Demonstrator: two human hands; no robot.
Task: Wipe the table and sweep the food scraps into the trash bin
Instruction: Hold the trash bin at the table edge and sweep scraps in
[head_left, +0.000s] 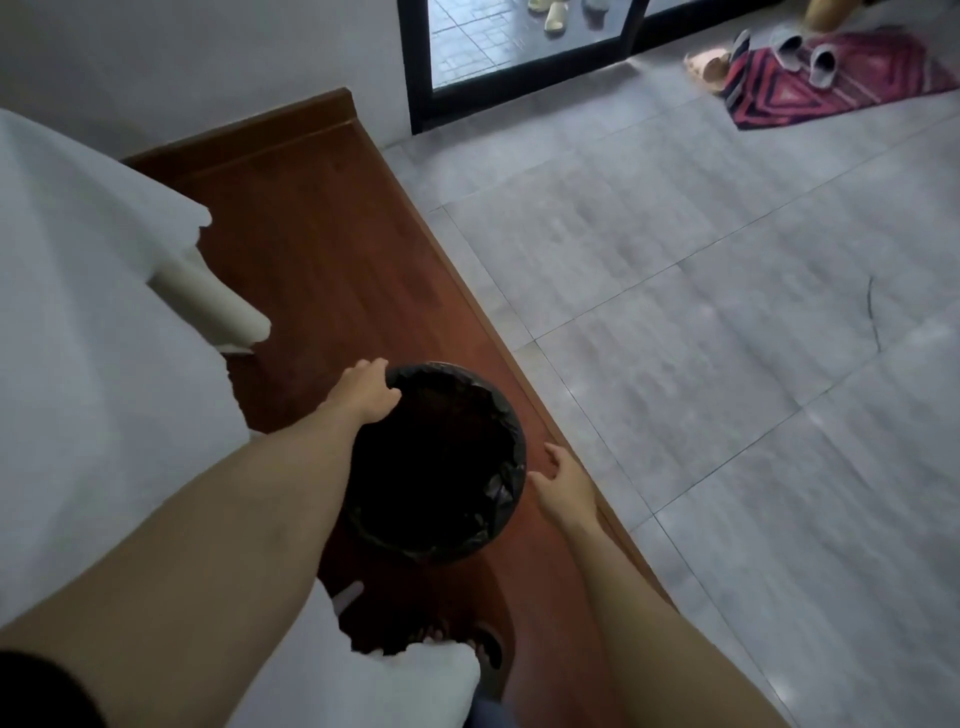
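A round trash bin lined with a black bag stands on the brown wooden floor, seen from above. My left hand grips the bin's rim at its far left side, fingers curled over the edge. My right hand hovers just right of the bin, fingers loosely spread, holding nothing and apart from the rim. The table, draped in a white cloth, fills the left side. No food scraps or wiping cloth show.
A white table leg sticks out under the cloth. The wooden strip borders grey floor tiles. A glass door, a red patterned mat and slippers lie far back. My foot is below the bin.
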